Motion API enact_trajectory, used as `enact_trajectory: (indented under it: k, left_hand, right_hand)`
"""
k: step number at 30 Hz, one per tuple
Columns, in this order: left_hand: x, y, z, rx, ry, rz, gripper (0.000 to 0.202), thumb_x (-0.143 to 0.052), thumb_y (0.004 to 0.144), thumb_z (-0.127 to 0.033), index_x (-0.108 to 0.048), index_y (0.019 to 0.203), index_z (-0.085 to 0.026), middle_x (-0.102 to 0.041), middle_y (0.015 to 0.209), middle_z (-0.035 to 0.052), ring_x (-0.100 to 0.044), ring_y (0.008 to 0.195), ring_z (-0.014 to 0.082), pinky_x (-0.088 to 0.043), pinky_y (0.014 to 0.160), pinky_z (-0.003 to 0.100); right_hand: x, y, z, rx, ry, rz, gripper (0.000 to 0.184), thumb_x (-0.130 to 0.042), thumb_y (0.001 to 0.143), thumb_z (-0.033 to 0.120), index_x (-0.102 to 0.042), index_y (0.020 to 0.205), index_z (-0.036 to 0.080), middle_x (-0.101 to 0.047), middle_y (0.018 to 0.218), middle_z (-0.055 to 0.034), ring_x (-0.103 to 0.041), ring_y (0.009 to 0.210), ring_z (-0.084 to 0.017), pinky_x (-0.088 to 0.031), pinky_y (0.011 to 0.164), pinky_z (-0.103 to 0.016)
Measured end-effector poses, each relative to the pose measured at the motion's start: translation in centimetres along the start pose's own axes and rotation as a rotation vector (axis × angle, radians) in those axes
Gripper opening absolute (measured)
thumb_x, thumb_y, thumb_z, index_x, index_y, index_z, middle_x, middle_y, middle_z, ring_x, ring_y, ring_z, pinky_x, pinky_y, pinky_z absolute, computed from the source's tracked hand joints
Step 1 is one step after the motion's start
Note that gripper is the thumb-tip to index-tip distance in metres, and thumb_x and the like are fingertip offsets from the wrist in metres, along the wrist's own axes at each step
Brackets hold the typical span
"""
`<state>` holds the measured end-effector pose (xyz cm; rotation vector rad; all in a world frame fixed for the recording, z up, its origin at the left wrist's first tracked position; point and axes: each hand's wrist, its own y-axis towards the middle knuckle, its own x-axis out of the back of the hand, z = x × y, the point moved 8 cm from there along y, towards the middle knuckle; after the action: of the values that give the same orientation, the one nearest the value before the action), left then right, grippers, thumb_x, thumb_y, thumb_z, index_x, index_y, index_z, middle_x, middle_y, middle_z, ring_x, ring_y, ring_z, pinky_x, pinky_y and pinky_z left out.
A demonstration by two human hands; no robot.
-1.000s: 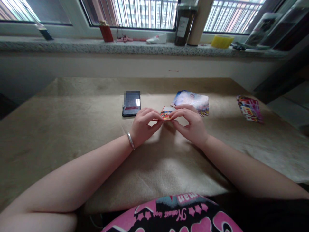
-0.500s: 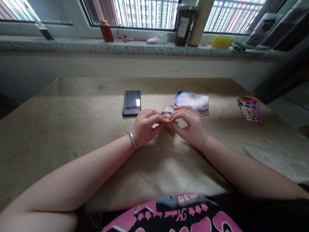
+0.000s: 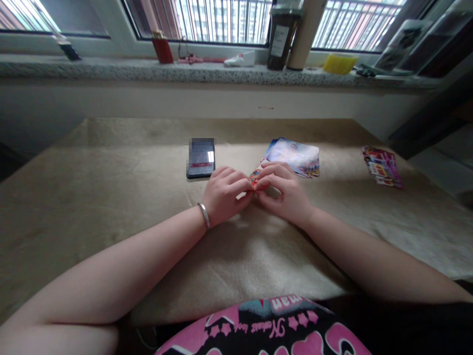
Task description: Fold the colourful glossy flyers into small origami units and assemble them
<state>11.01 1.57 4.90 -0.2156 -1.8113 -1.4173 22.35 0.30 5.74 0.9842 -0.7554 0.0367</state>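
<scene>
Between my hands is a small, colourful printed packet (image 3: 254,178), mostly red with blue and white; I cannot tell for sure whether it is a packet or a folded card. My left hand (image 3: 226,195) pinches its near edge between thumb and fingers. The same edge is pinched by my right hand (image 3: 281,190), close against the left fingertips, and its fingers hide much of the print. Just beyond the right hand lies a fanned pile of blue and white printed cards (image 3: 295,154). A phone (image 3: 201,160) lies flat beyond my left hand.
Several pink and red printed cards (image 3: 382,167) lie overlapping at the right of the brown-covered table (image 3: 111,197). On the stone windowsill (image 3: 121,68) behind stand a red container (image 3: 162,49), a dark jar (image 3: 281,42) and a yellow object (image 3: 339,64).
My right hand has moved slightly left, closing up against the left fingertips. The packet has tilted and shows a narrower strip between the hands.
</scene>
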Motion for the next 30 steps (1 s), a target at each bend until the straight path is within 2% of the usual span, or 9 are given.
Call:
enact_trajectory:
  k: [7,17,30]
  left_hand:
    - [0.2,0.1,-0.8,-0.079,0.043,0.027,0.01,-0.056,0.082,-0.024,-0.059,0.073,-0.022,-0.066,0.074,-0.0029,-0.054,0.069,0.0136,-0.041,0.078,0.031]
    - [0.2,0.3,-0.9,-0.06,0.002,0.046,0.011,-0.057,0.082,-0.024,-0.062,0.073,-0.022,-0.068,0.074,-0.0039,-0.055,0.071,0.0126,-0.041,0.079,0.031]
    - [0.3,0.3,-0.3,-0.008,-0.033,0.041,0.016,-0.056,0.082,-0.023,-0.059,0.067,-0.02,-0.065,0.07,-0.0013,-0.052,0.065,0.0125,-0.04,0.072,0.03]
  right_hand:
    - [-0.1,-0.2,0.1,0.014,-0.031,0.022,0.011,-0.063,0.072,0.014,-0.063,0.077,0.024,-0.064,0.089,-0.0024,-0.054,0.103,-0.022,-0.045,0.096,-0.043]
    - [-0.1,-0.2,-0.2,-0.009,-0.042,0.048,0.013,-0.062,0.068,0.012,-0.062,0.074,0.024,-0.064,0.089,-0.0027,-0.055,0.105,-0.024,-0.045,0.096,-0.044]
    - [0.1,-0.6,-1.7,-0.045,-0.111,0.084,0.009,-0.064,0.069,0.014,-0.062,0.073,0.022,-0.064,0.087,-0.0034,-0.056,0.098,-0.022,-0.048,0.091,-0.039]
